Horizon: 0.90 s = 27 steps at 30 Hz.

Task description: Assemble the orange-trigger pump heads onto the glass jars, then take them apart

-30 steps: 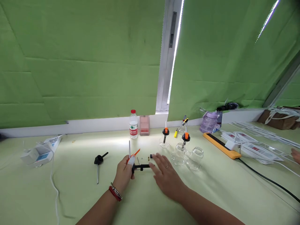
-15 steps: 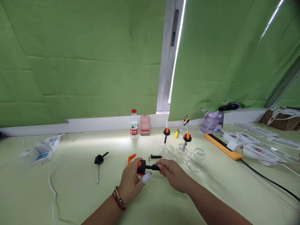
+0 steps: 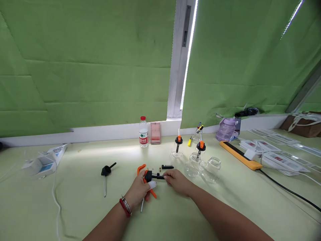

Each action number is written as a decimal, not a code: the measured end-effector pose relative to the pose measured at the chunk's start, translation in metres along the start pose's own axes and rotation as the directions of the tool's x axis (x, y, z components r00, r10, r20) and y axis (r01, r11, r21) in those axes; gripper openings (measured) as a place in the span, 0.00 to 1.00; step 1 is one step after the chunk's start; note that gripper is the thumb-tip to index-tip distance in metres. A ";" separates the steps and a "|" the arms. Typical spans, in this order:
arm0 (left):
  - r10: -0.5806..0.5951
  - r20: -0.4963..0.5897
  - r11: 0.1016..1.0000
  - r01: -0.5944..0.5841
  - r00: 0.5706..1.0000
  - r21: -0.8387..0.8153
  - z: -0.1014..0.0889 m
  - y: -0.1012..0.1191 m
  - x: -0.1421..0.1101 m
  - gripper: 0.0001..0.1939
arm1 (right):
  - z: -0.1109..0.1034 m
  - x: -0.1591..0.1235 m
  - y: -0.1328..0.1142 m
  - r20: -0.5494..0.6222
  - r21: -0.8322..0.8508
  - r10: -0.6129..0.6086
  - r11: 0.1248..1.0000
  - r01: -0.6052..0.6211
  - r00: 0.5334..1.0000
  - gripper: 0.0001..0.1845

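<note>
Green coverings (image 3: 87,67), pale window frame (image 3: 177,83), bright slit of light (image 3: 192,33); pale green table (image 3: 82,204)

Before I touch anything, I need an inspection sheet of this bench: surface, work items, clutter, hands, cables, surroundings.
Surface: pale green tabletop, small loose parts beyond the hands.
Work items: black-and-orange assembly held; black strip lying just beyond; black part with a rod lying to the left.
Clutter: red-capped bottle, open clear jars, purple bottle.
Hands: left hand grips the assembly's thick end; right hand pinches its slim black end.
Cables: white cable at left; black cable from orange power strip.
Surroundings: green covering and pale vertical frame behind.
</note>
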<state>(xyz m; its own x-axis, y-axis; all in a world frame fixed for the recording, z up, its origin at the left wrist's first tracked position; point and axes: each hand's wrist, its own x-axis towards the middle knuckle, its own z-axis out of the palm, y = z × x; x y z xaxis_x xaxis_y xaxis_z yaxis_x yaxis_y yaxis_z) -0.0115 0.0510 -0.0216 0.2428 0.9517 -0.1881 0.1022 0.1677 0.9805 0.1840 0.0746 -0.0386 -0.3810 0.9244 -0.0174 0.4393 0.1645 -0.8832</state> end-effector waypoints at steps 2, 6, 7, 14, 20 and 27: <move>-0.055 -0.015 0.996 0.056 0.998 0.071 -0.002 -0.001 0.000 0.15 | 0.002 0.005 0.007 0.032 0.026 0.014 1.000 -0.015 0.999 0.12; -0.066 -0.058 0.985 0.074 0.996 0.156 -0.004 -0.005 0.001 0.12 | 0.007 0.011 0.016 -0.016 -0.071 -0.025 0.997 0.023 1.000 0.11; -0.071 -0.061 0.982 0.081 0.996 0.173 -0.005 -0.006 0.002 0.12 | 0.007 0.012 0.017 -0.034 -0.106 -0.044 0.994 0.041 0.998 0.11; 0.053 -0.082 0.957 -0.027 0.995 0.290 -0.009 -0.015 0.011 0.12 | 0.018 0.010 0.009 -0.064 -0.306 -0.108 0.948 0.084 0.992 0.13; 0.078 -0.093 0.925 -0.037 0.993 0.378 -0.010 -0.019 0.014 0.14 | 0.025 0.007 0.004 -0.106 -0.317 -0.091 0.947 0.053 0.990 0.13; 0.053 -0.056 0.865 -0.018 0.997 0.501 -0.011 -0.017 0.016 0.17 | 0.019 0.010 0.005 -0.046 -0.227 -0.056 0.973 0.044 0.997 0.13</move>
<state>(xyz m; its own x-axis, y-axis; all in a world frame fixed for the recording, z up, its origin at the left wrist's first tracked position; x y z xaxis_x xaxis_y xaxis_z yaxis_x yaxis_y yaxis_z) -0.0201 0.0663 -0.0408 0.1937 0.9720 -0.1327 0.5677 -0.0008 0.8232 0.1668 0.0781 -0.0526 -0.3669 0.9287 0.0533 0.5952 0.2784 -0.7538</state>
